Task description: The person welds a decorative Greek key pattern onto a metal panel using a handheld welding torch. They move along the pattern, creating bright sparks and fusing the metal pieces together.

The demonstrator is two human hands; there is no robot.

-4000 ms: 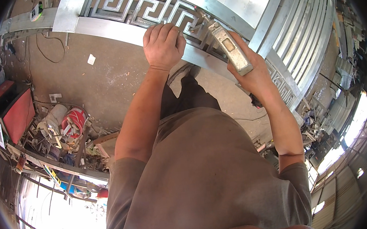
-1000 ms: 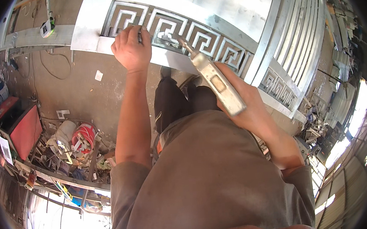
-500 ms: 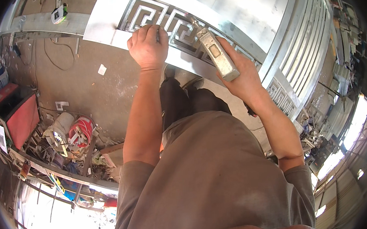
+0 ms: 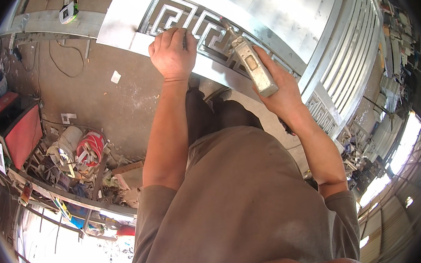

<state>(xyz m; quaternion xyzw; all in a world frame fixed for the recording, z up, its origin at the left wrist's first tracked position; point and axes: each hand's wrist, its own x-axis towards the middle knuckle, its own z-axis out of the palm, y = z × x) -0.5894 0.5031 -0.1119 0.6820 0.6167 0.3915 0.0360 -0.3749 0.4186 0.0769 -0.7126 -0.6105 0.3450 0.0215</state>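
Left hand (image 4: 172, 53) has slid back onto the lower rail of the metal gate panel (image 4: 285, 7), fingers curled over its fretwork strip (image 4: 197, 26). Right hand (image 4: 279, 94) still clamps the grey hand tool (image 4: 254, 68), tip now at the fretwork; I read it as lined up

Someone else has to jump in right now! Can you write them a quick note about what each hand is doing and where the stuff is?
Left hand: fingers curled over the edge of the silver metal gate panel, at its maze-pattern strip.
Right hand: gripping a long grey hand tool, tip at the pattern strip.
Whether the tip touches cannot be told.
Done: panel lies flat, steadied.
Left: nothing shows how much of the strip has been worked; check it.
Nearby: red box and clutter on the floor to the left.
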